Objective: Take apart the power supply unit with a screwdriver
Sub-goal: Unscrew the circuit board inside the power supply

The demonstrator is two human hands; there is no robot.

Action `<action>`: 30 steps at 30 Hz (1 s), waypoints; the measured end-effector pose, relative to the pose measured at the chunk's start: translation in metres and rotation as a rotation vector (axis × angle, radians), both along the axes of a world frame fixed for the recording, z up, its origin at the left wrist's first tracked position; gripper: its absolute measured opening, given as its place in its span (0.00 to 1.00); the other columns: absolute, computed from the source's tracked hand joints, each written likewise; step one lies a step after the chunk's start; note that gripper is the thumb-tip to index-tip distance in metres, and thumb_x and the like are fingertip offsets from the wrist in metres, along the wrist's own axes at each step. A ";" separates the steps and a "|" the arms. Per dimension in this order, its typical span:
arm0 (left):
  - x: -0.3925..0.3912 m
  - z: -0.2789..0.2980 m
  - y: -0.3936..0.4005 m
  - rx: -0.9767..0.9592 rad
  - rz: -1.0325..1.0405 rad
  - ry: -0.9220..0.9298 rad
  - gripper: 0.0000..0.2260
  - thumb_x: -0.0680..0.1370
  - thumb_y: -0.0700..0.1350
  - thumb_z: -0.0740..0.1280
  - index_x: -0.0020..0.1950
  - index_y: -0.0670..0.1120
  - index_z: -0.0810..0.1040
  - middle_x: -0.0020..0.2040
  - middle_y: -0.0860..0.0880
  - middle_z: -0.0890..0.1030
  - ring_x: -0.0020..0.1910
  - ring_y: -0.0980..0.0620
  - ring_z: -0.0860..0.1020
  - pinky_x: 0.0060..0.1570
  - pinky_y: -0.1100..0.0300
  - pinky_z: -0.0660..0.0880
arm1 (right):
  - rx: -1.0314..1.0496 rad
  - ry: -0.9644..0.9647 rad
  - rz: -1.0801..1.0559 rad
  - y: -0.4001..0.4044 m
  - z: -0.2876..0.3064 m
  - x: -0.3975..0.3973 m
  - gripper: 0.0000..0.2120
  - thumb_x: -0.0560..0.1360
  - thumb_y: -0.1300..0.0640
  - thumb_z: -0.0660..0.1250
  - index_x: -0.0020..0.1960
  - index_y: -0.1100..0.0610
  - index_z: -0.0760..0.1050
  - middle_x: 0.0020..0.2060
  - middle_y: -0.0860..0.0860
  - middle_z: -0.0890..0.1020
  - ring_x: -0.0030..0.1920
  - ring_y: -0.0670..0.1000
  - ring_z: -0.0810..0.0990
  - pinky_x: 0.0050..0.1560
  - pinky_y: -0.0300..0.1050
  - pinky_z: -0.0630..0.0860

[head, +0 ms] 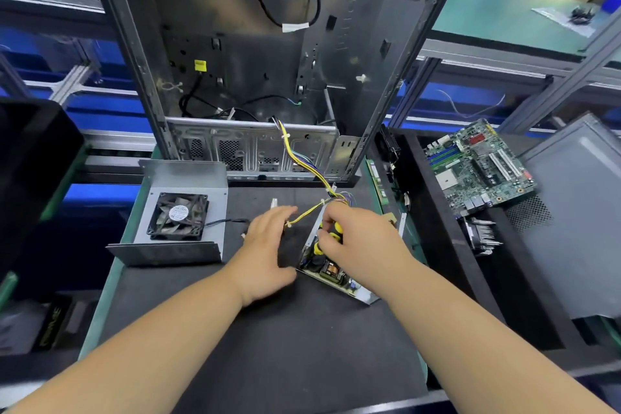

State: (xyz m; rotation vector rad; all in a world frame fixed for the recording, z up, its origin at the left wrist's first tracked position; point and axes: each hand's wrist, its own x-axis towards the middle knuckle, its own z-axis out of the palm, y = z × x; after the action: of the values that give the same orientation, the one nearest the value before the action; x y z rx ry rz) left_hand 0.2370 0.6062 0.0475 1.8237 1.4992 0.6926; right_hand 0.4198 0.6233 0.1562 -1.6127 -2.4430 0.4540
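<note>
The power supply unit (pixel 331 270) is lying on the black mat (pixel 285 346) in front of me with its lid off, its long axis running from the near right corner away toward the computer case (pixel 255 60), tilted a little leftward at the far end. It is showing a shallow metal tray, a circuit board with a copper-wound transformer and dark components, and a bundle of yellow and coloured wires (pixel 302 161) trailing from its far end up into the case. My right hand (pixel 356 235) is sitting directly over the unit's far half, fingers curling round the yellow-and-black screwdriver (pixel 331 233), whose tip I cannot see. My left hand (pixel 265 252) is resting just beside the unit's left edge, fingers relaxed and spread on the mat, thumb near the tray's near corner, a yellow wire crossing by its fingertips. The removed cover with its fan (pixel 178 217) is lying well to the left. A motherboard (pixel 477 165) is lying off to the right.
</note>
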 end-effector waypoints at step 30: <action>0.009 -0.038 -0.001 0.087 0.138 -0.008 0.43 0.67 0.53 0.79 0.77 0.55 0.59 0.71 0.54 0.67 0.73 0.56 0.60 0.69 0.65 0.57 | -0.117 -0.179 0.051 -0.002 0.019 -0.015 0.12 0.81 0.44 0.59 0.52 0.53 0.67 0.37 0.46 0.76 0.42 0.54 0.75 0.39 0.49 0.67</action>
State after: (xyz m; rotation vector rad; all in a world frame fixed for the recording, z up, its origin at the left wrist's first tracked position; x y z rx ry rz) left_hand 0.2456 0.6048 0.0100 1.7912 1.6234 0.8423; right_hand 0.4043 0.6213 0.1751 -1.7083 -2.6395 0.4886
